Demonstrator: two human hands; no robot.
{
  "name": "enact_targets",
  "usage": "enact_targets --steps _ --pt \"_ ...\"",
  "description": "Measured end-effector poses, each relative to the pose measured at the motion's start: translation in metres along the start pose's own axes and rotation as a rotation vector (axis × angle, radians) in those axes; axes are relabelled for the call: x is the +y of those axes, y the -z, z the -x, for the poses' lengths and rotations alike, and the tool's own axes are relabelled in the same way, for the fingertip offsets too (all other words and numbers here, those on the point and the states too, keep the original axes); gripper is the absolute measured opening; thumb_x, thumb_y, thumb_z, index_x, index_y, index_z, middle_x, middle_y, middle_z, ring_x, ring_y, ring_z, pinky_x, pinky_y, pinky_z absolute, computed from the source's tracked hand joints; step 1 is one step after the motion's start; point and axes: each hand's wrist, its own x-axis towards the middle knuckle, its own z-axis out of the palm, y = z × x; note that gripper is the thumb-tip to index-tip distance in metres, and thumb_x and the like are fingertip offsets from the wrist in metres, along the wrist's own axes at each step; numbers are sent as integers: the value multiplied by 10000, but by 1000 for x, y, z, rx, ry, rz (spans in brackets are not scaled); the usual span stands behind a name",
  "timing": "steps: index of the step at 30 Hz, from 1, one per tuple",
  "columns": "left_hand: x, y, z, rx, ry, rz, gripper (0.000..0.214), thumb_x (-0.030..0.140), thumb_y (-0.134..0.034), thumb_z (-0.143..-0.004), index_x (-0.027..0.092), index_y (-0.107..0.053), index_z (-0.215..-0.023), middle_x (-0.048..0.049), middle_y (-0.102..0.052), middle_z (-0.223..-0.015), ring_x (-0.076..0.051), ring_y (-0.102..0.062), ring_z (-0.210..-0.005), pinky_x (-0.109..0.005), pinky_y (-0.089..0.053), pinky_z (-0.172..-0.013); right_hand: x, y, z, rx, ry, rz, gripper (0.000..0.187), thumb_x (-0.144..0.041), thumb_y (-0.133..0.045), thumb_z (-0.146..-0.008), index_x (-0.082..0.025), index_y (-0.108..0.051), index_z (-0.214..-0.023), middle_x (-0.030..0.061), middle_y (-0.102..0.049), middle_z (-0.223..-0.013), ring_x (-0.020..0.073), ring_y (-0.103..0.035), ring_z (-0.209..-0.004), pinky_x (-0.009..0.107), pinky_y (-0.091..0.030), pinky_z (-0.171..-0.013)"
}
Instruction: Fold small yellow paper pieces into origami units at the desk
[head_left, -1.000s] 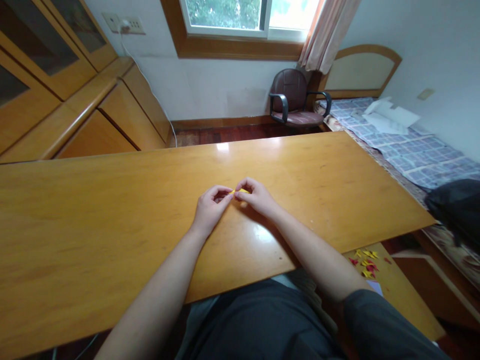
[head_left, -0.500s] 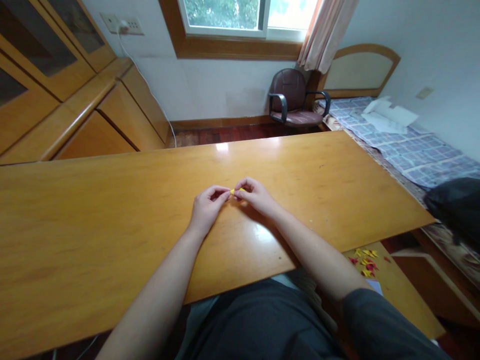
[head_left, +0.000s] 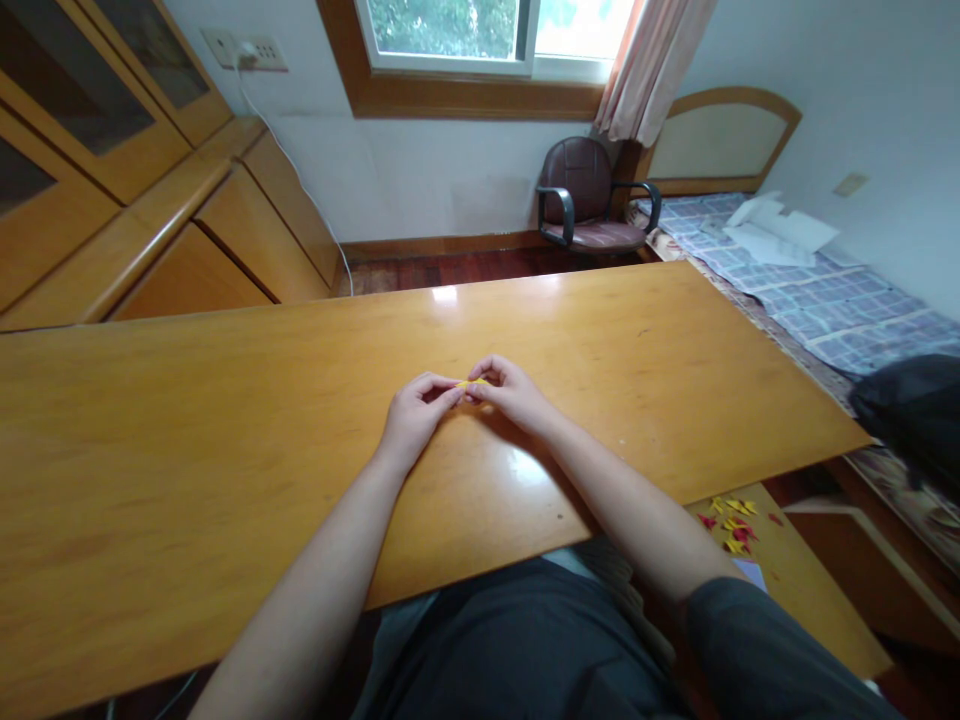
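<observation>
A small piece of folded yellow paper is held just above the middle of the wooden table. My left hand pinches its left end between thumb and fingers. From the other side, my right hand grips the same paper, its fingertips nearly touching those of the left. Most of the paper is covered by my fingers, so its exact shape cannot be made out.
Several small folded yellow and red paper pieces lie on a lower wooden surface at my right. Beyond the table stand a brown armchair and a bed. A wooden cabinet is at the left.
My fingertips have shifted slightly around the yellow paper, and a little more of its upper edge shows between them. Both arms stay in nearly the same place.
</observation>
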Motion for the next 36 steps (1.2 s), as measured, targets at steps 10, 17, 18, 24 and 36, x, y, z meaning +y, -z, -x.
enact_targets --steps 10,17,18,24,36 --pt "4 -1 0 8 99 110 303 455 -778 -732 167 -750 -822 -32 -729 -732 -162 -655 -678 -274 -522 -689 4 -2 -1 5 5 -8 403 -423 -824 -688 -195 -555 -884 -24 -654 -764 130 -632 -711 287 -512 -721" --pt "2 -1 -1 35 118 136 238 390 -764 -746 159 -732 -791 -16 -707 -693 -132 -628 -629 -251 -504 -650 1 -3 0 10 -33 8 385 -422 -803 -703 -175 -627 -941 -7 -675 -814 122 -632 -734 273 -514 -733" --pt "1 -1 -1 39 119 139 232 384 -763 -745 158 -728 -782 -14 -703 -688 -130 -624 -623 -250 -501 -644 1 -2 0 10 -41 10 369 -437 -785 -721 -170 -639 -931 0 -681 -817 125 -636 -744 275 -517 -738" --pt "5 -3 0 31 123 136 214 370 -750 -741 160 -710 -753 -4 -681 -654 -123 -602 -592 -247 -487 -621 7 1 -2 12 -42 69 346 -429 -774 -736 -161 -668 -928 8 -697 -778 133 -642 -716 273 -504 -704" --pt "6 -5 1 -13 135 180 221 374 -737 -745 167 -664 -731 1 -667 -639 -122 -598 -584 -250 -487 -618 3 -3 -1 83 8 190 222 -315 -717 -720 -154 -668 -865 -17 -666 -707 122 -597 -660 254 -441 -653"
